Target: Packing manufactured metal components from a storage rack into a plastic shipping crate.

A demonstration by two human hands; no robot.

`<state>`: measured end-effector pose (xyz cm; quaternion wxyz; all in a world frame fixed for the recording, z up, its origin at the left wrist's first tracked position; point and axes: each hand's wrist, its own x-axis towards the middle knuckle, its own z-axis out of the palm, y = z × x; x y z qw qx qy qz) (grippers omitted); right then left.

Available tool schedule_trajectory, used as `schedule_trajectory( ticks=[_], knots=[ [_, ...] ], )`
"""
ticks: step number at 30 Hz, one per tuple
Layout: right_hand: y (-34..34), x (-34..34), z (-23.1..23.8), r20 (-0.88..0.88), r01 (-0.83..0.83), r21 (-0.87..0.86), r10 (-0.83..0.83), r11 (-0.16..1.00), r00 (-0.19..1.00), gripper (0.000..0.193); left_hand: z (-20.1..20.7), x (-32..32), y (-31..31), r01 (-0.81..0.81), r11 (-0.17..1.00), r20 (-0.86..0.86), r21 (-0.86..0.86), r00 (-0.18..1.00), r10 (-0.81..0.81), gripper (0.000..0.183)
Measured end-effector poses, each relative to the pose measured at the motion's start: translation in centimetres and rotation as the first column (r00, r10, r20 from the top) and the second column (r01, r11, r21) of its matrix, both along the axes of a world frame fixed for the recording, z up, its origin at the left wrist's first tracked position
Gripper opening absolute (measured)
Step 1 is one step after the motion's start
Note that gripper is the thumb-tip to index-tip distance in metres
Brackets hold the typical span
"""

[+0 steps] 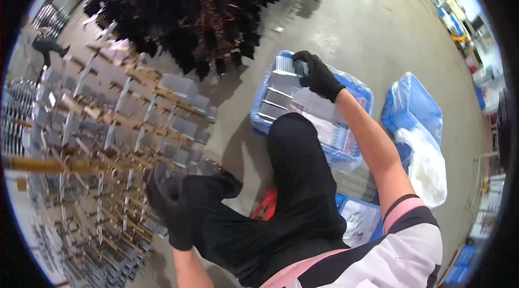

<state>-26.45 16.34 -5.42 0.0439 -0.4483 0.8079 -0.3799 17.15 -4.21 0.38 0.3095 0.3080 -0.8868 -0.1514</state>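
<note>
My right hand (323,78), in a black glove, reaches into a blue plastic-lined crate (258,118). Its fingers and thumb are curled around the end of a grey finned metal piece (287,65) in the crate's far corner. More finned pieces (273,103) lie stacked in rows along the crate's left side. Also gloved in black, my left hand (168,201) is beside my knee, close to a rack (116,118) with brass-coloured prongs. Blur and the dark clothing hide how its fingers are set. Flat grey finned pieces (186,126) hang on the rack's prongs.
A large rack of dark pieces (200,12) stands ahead. Right of the crate is another blue lined bin (413,104), with a white plastic bag (430,174) against it. Something red (265,205) lies beneath my legs. A person (47,45) is at the far left.
</note>
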Motion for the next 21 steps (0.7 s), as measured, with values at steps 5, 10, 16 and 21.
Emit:
schedule_trajectory(
  ticks=[5,10,16,21],
  knots=[
    [9.4,-5.9,-11.0,-0.040,0.363,0.108,-0.361,0.926,0.932,0.056,-1.1,0.2,2.2,-0.079,0.974,0.155,-0.213,0.981,0.113,0.047],
    [10.5,-8.8,-19.8,0.029,0.488,0.267,-0.513,0.831,0.858,0.054,-2.2,-1.0,1.4,-0.055,0.965,0.304,-0.257,0.943,0.135,0.044],
    [8.4,-11.1,-24.8,-0.003,0.540,0.128,-0.544,0.832,0.839,0.056,-1.8,-2.4,1.7,-0.084,0.975,0.361,-0.206,0.920,0.155,0.038],
    [7.0,-10.2,-26.0,0.011,0.603,0.162,-0.612,0.781,0.791,0.069,-1.8,-3.0,1.5,-0.080,0.971,0.353,-0.225,0.922,0.158,0.041]
  ],
)
